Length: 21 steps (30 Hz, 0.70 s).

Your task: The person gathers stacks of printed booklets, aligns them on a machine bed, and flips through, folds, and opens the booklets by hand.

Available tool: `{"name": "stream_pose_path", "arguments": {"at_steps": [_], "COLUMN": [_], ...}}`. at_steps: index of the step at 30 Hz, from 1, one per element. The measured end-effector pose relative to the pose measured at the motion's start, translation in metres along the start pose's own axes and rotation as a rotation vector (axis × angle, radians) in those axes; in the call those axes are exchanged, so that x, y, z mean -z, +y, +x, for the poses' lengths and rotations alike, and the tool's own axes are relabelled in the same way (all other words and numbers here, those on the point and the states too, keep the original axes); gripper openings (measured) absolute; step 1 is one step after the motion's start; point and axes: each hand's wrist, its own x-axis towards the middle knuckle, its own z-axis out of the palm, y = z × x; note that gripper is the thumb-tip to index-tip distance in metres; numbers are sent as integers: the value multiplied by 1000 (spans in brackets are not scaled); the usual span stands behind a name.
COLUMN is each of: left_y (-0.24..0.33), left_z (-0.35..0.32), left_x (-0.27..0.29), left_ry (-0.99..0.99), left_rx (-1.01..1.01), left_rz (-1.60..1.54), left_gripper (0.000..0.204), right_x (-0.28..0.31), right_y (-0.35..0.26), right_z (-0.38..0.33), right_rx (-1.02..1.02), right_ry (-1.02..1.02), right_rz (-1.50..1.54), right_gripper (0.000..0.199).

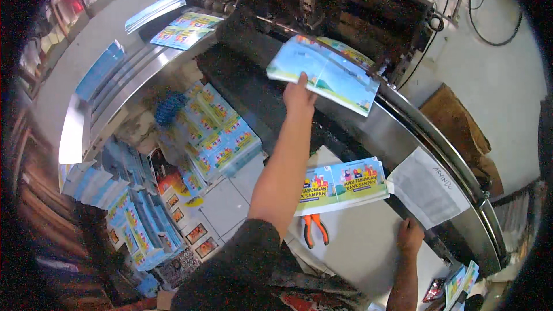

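**Left hand held an open booklet over the dark machine**

While the left hand (299, 95) reached far forward, its fingers were closed on the near edge of an open booklet (324, 72), a blue and green one with a picture cover. The booklet spread away from the grip toward the far right, so that most of it lay beyond the fingertips, tilted, above the black bed of the dark machine (322, 17). Only the edge nearest the person sat under the hand.

The right hand (410, 236) lay low at the right, palm down on the pale worktop (357, 247), fingers loosely together and holding nothing that could be seen. It rested just below a white printed sheet (427, 187) that lay against the curved metal rail (438, 150). Left of that sheet, between the two forearms, a stack of open booklets (344, 185) lay flat on the worktop, colourful covers up. Orange-handled pliers (314, 229) lay near the stack's lower left corner.

Down on the floor at the left, many more booklets (213, 132) stood in piles. A further few (185, 29) sat on the machine's far left shelf.
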Motion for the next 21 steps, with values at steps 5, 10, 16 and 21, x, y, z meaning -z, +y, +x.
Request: {"name": "stream_pose_path", "arguments": {"at_steps": [5, 10, 16, 21], "left_y": [31, 115, 142, 107], "left_z": [-62, -187, -378, -458], "left_x": [34, 85, 81, 110], "left_ry": [157, 97, -113, -329], "left_rx": [-148, -430, -333, -376], "left_rz": [-192, -161, 35, 598], "left_gripper": [35, 42, 42, 45], "right_x": [14, 35, 119, 103], "right_y": [-1, 9, -87, -73], "right_z": [-17, -40, -118, -148], "right_rx": [21, -12, 537, 420], "right_ry": [54, -121, 104, -199], "right_rz": [83, 66, 543, 1622], "right_gripper": [32, 35, 119, 86]}}
